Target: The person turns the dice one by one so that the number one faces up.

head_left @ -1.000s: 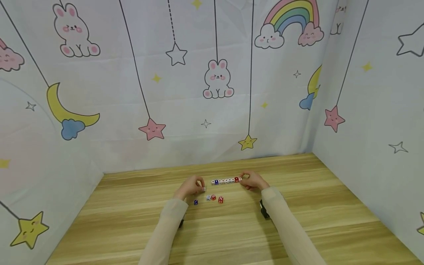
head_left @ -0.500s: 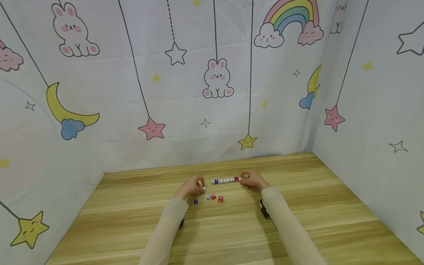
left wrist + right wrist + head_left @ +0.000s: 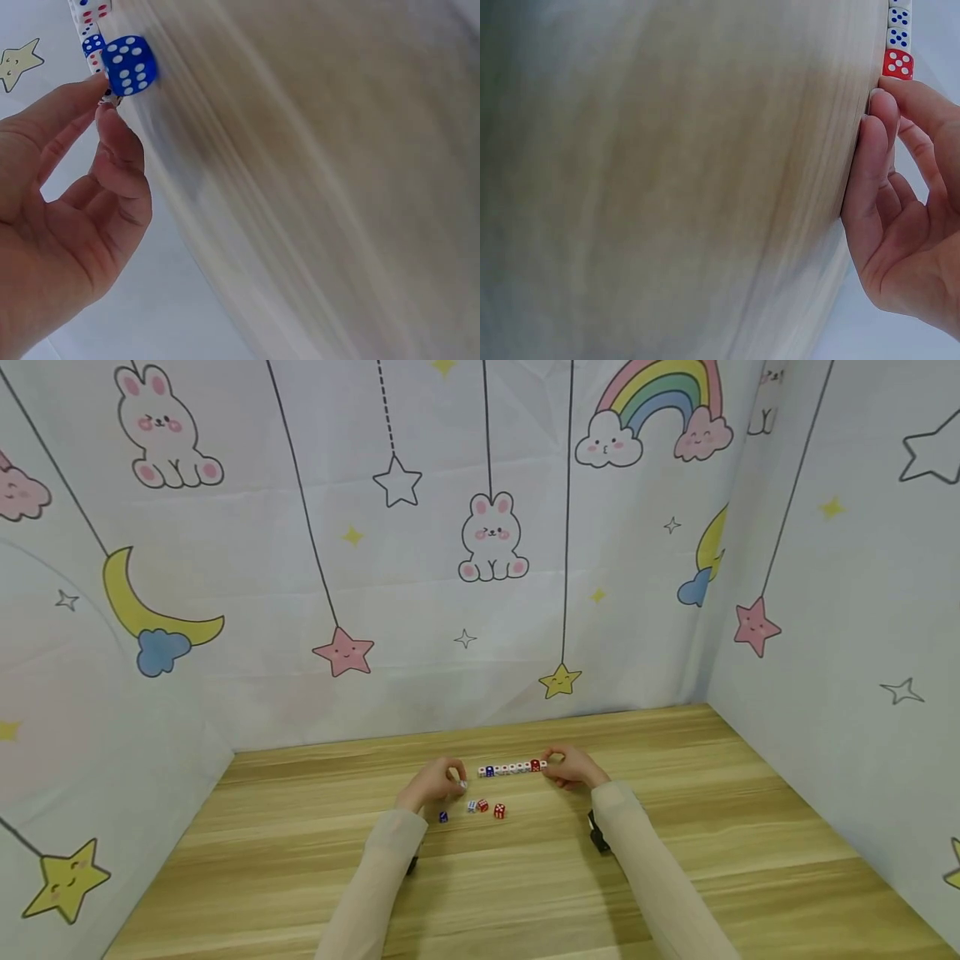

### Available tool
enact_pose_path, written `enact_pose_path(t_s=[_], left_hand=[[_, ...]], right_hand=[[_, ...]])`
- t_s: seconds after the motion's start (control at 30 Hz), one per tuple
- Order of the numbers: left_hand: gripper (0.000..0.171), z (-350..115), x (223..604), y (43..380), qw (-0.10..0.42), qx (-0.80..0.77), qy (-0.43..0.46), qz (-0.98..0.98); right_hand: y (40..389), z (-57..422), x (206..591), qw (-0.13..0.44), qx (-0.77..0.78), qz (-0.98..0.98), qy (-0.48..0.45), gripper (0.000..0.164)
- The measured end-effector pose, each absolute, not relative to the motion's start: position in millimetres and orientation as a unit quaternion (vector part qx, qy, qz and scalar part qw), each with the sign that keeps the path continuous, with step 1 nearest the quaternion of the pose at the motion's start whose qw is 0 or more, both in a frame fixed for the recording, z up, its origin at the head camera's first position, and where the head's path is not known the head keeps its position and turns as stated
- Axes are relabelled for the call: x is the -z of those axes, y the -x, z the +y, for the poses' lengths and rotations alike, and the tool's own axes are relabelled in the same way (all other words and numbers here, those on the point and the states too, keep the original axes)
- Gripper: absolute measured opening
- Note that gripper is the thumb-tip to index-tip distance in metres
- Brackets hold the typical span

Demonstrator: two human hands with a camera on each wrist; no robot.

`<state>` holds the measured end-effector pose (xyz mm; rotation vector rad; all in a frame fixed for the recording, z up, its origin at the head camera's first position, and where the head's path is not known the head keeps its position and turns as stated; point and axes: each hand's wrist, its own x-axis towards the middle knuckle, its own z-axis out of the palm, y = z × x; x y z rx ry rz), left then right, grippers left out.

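Observation:
My left hand [image 3: 438,780] pinches a small white die [image 3: 462,784] between thumb and fingertips, left of a straight row of dice and nearer me. In the left wrist view that die is mostly covered by the fingertips, and a loose blue die [image 3: 130,65] shows close by. The row holds several white dice [image 3: 512,768], a blue die [image 3: 490,772] near its left end and a red die [image 3: 536,766] near its right. My right hand [image 3: 573,768] holds the white end die [image 3: 543,765] with its fingertips, beside the red die; the fingers hide it in the right wrist view.
In front of the row lie a loose white die [image 3: 472,807], two red dice [image 3: 499,811] and the blue one. The wooden table [image 3: 525,893] meets a white printed cloth wall [image 3: 420,693] at the back, with more cloth at both sides.
The die in my left hand turns slightly between the fingertips, and its visible face changes. My right hand stays at the end of the row, and the other dice lie as before.

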<state>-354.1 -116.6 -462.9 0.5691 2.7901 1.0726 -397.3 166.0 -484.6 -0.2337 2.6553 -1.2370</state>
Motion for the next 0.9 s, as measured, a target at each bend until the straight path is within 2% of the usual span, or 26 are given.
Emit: enact_pose_path(t_s=[0.5, 0.9], left_hand=[[0.011, -122.3, 466.6, 355.7, 0.053, -0.372, -0.166, 0.912], [0.007, -121.2, 467.1, 357.4, 0.051, -0.355, -0.158, 0.92]], right_hand=[[391.7, 164.0, 481.0, 0.093, 0.412, 0.903, 0.076, 0.019], [392.7, 164.3, 481.0, 0.098, 0.418, 0.9, 0.076, 0.019]])
